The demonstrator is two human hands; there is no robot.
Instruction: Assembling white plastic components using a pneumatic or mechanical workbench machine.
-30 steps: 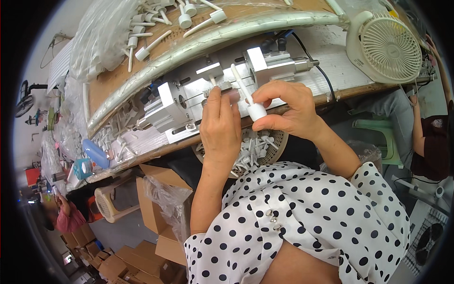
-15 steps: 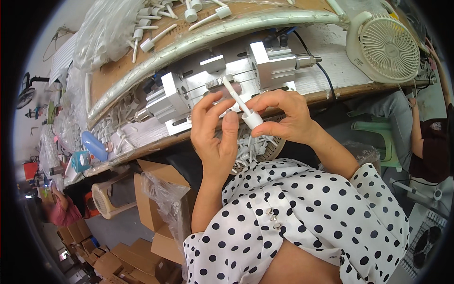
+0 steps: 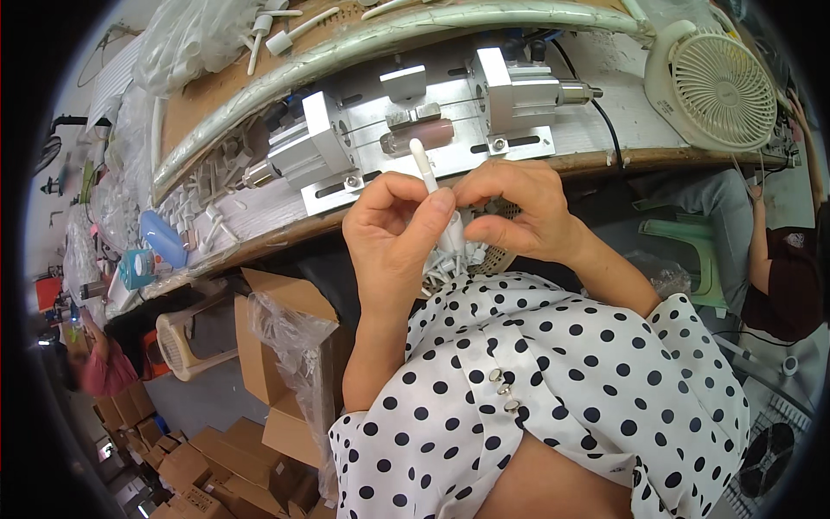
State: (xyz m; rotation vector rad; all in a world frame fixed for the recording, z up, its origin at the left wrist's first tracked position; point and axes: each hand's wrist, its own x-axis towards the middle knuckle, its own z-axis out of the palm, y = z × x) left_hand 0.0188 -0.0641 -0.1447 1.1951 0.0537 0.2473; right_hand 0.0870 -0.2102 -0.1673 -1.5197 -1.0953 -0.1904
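A white capped wand (image 3: 422,163), a thin round-tipped rod on a wider cap, stands tilted between my hands. My left hand (image 3: 393,221) pinches it between thumb and forefinger, hiding part of the rod. My right hand (image 3: 519,208) curls at its other side, forefinger and thumb against the lower part; the cap is partly covered. Just beyond lies a pinkish see-through cylinder (image 3: 424,136) on a metal bench fixture (image 3: 450,157) with two blocks. Below my hands, a basket (image 3: 499,259) holds several white capped wands.
A worn wooden bench edge (image 3: 285,227) runs in front of me, with a padded rail (image 3: 346,60) behind the fixture. A white fan (image 3: 713,86) stands at right. An open carton (image 3: 281,346) with plastic sits at lower left. Other people sit at both sides.
My left hand has closed in on the wand, its fingers now pinching the rod. The wand stands more upright and slightly lower. The view has shifted, showing more of the pinkish cylinder.
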